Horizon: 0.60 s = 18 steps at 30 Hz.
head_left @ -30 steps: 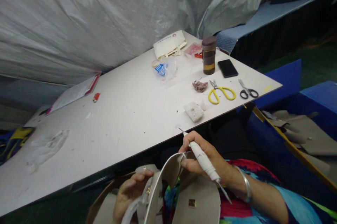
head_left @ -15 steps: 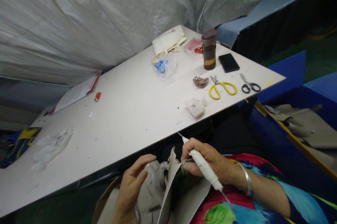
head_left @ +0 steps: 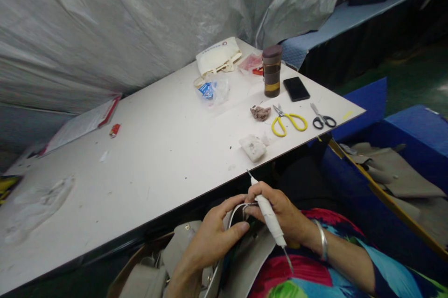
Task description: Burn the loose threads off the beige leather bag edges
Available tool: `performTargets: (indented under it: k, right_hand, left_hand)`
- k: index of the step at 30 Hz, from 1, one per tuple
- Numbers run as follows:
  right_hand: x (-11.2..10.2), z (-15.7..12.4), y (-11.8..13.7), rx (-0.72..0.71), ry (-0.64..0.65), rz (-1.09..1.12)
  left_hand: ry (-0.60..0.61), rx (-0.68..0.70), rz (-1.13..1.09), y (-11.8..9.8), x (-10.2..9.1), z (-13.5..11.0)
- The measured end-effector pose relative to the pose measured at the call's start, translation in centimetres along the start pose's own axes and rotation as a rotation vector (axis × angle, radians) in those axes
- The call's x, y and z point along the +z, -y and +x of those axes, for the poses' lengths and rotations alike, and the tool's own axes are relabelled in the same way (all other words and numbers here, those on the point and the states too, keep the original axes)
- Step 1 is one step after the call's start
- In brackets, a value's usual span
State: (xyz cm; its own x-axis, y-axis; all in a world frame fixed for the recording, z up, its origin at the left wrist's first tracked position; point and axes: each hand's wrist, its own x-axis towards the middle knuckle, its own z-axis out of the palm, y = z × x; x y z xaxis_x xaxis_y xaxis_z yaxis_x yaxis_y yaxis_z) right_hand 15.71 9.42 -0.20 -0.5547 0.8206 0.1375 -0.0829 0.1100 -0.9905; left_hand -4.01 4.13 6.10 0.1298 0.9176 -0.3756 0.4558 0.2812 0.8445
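We had the beige bag [head_left: 180,244] in our lap below the worktop [head_left: 157,149], left hand [head_left: 210,237] pinching its edge, right hand [head_left: 285,216] closed round the white-handled tool [head_left: 269,216], that edge seemingly only part-worked.

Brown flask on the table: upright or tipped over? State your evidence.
Upright: the brown flask stands on its base on the table, lid uppermost.

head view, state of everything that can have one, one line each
left hand, gripping the beige bag at its edge
right hand, closed around white tool
brown tumbler, upright, lid on
phone, lying flat, screen dark
yellow scissors, lying flat
black scissors, lying flat
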Motion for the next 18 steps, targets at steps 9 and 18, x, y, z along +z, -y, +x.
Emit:
performTargets:
  k: [9,18]
  right_hand:
    - [-0.4,0.3,-1.4,-0.039,-0.058,-0.076]
    - [-3.9,-0.6,-0.9,0.037,-0.185,0.266]
  left_hand:
    - [-0.193,-0.040,-0.237,1.5,2.3,2.1]
    - [-0.485,-0.228,-0.560,2.7,-5.0,-0.6]
